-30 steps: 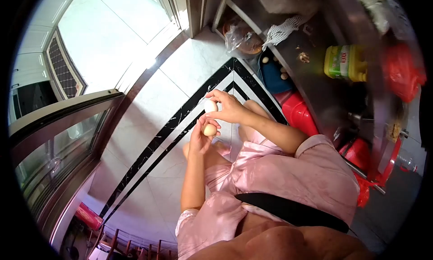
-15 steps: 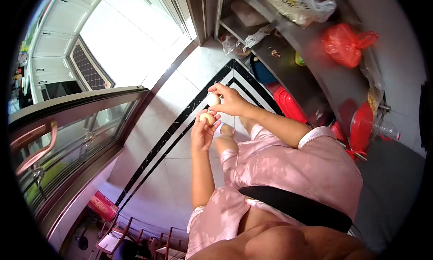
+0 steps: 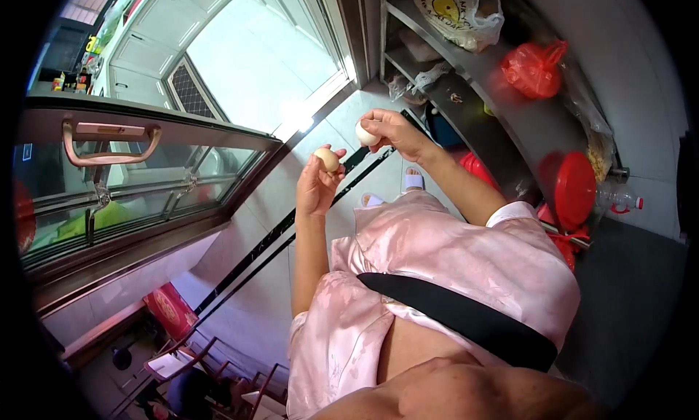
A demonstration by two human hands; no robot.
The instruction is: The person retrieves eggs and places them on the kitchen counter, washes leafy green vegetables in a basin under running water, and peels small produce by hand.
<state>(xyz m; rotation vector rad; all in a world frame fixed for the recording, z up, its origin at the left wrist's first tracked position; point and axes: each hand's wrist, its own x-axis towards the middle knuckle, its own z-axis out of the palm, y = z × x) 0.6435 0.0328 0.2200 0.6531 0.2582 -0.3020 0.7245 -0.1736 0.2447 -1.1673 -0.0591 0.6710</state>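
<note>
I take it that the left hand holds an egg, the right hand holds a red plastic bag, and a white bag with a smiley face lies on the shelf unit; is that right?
Not quite: the head view shows the right hand holding a second egg, not a red plastic bag. The rest of your statement stands.

Shows a pale tiled floor [image 3: 271, 297] with black bands [image 3: 247, 263]. Has a framed glass door [image 3: 207, 132] toward nine o'clock, white cabinets [image 3: 142, 56] at ten and bright light at eleven. Includes grey shelving [image 3: 513, 118] at two, a pale wall [image 3: 648, 121] near three, and chairs [image 3: 166, 365] between seven and eight.
</note>
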